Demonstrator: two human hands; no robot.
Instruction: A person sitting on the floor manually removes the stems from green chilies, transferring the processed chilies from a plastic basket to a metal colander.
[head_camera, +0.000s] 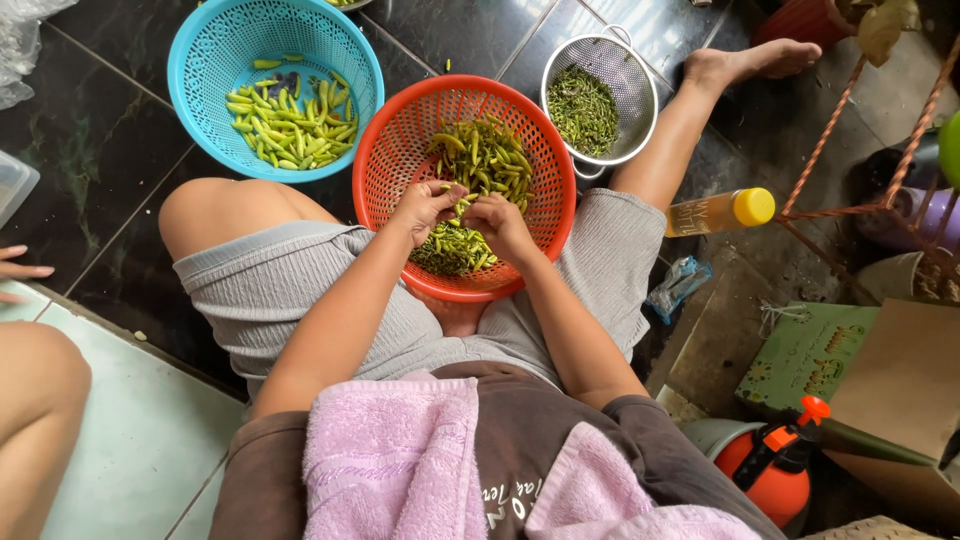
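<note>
Hands first: we are seeing the left hand (428, 207) and the right hand (500, 224) meeting over the orange basket (385, 150), which is resting on the person's lap. Both hands are curling, fingers partly closed, and pinching one green chili (459, 203) between them, thumbs and fingertips touching it. We are noting a pile of green chilies (485, 160) lying inside the orange basket, some under the hands. Just beside it on the left, touching rims, a blue basket (210, 40) is sitting on the dark tiled floor (110, 130), holding lighter green chilies (290, 120). A metal strainer (640, 80) with small green stems (583, 108) is standing near the upper right rim. We are also logging a yellow-capped bottle (720, 211) by the right knee, a pink towel (395, 460) over the person's front, and another person's hand (22, 270) at the left edge.
</note>
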